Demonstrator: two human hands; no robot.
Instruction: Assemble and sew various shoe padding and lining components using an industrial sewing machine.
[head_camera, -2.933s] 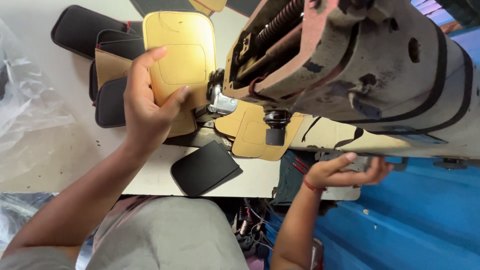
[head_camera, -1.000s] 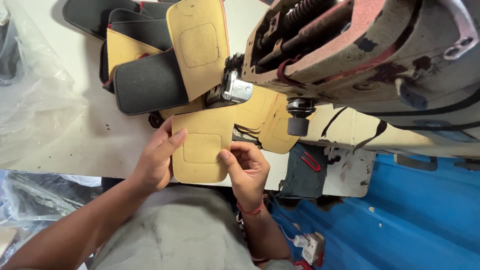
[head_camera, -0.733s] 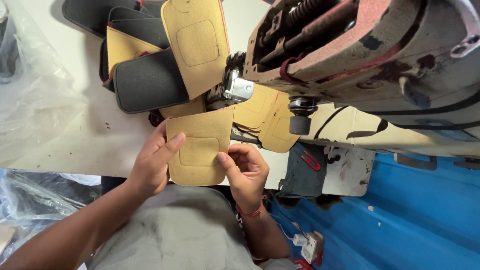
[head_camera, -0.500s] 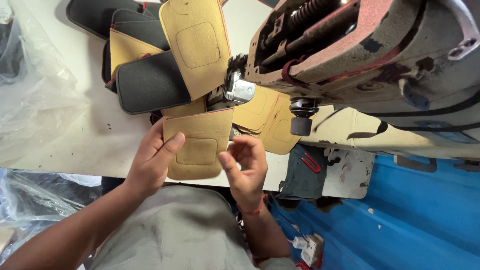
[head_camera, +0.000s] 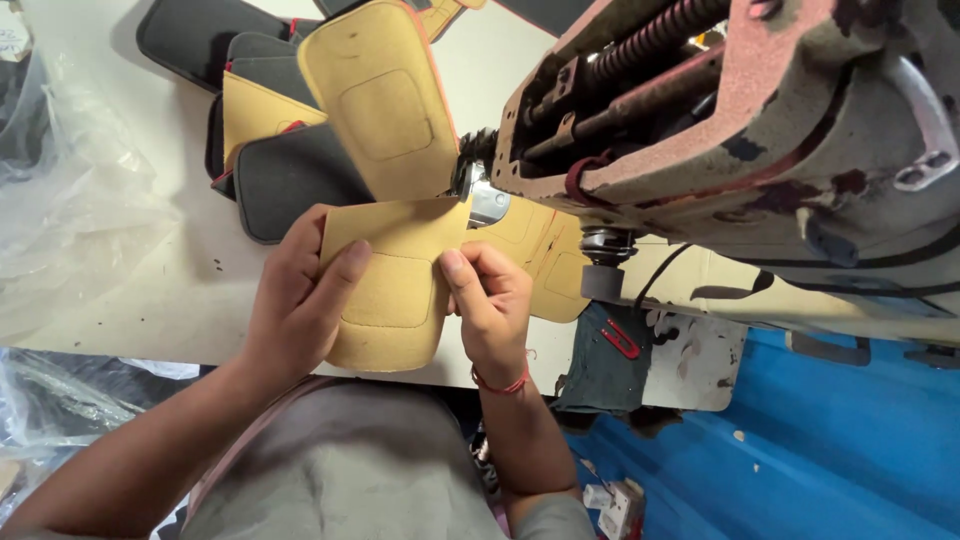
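Observation:
A tan padded fabric piece (head_camera: 395, 290) with a stitched rectangle lies over the table's near edge. My left hand (head_camera: 300, 300) grips its left side, thumb on top. My right hand (head_camera: 490, 305) pinches its right edge, close to the presser foot (head_camera: 487, 203) of the worn sewing machine (head_camera: 740, 130). Behind it, another tan piece (head_camera: 380, 95) fans up from the needle area, and more tan pieces (head_camera: 545, 265) lie under the machine head.
Black and tan finished pieces (head_camera: 255, 120) are stacked at the back left on the white table (head_camera: 150, 300). Crumpled clear plastic (head_camera: 60, 200) sits at the left. A blue surface (head_camera: 830, 440) lies lower right, with a red clip (head_camera: 622, 340) on dark cloth.
Earlier my left hand held a tan piece at the machine while my right was below the table. Both hands now hold a new tan piece and have slid it toward the presser foot.

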